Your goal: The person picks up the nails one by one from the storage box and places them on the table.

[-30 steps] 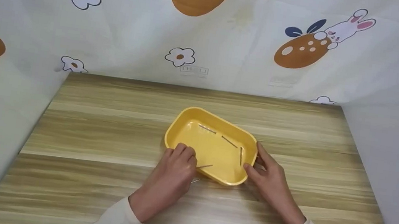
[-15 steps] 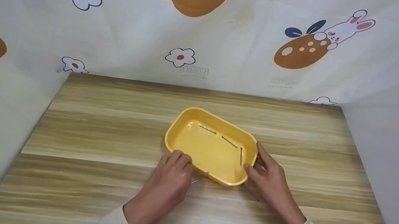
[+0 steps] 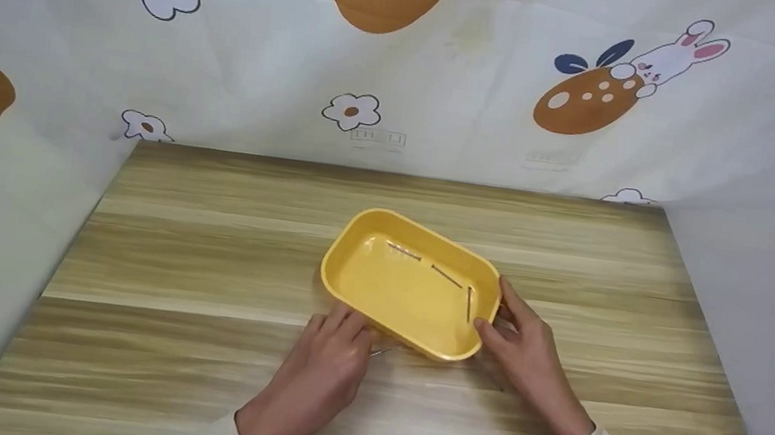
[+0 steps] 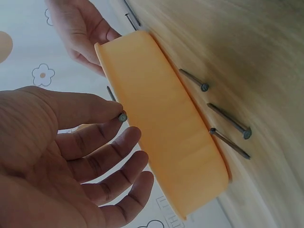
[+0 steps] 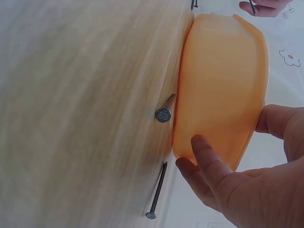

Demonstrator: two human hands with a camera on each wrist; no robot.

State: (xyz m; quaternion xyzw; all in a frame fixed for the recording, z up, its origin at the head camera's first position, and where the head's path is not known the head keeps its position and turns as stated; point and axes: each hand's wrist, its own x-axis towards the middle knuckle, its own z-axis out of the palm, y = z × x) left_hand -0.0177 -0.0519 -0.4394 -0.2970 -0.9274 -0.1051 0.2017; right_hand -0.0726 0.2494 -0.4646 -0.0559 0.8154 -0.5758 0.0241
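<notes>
A yellow plastic tray (image 3: 400,290) sits at an angle on the table with three nails inside, one of them a nail (image 3: 445,276) along the far wall. My right hand (image 3: 531,352) grips the tray's right end, thumb at the rim and fingers against the outer wall. My left hand (image 3: 323,366) is just outside the near side of the tray. In the left wrist view it pinches a nail (image 4: 123,116) between thumb and forefinger, the other fingers loosely bent.
Several nails lie on the wooden table outside the tray, among them a nail (image 4: 230,121) near its wall and a nail (image 5: 157,190) by its right end. Patterned white sheets (image 3: 250,65) enclose the table at the back and sides.
My left hand has drawn back toward me with the nail, from over the tray's near rim to outside it. My right hand and the tray have stayed put.
</notes>
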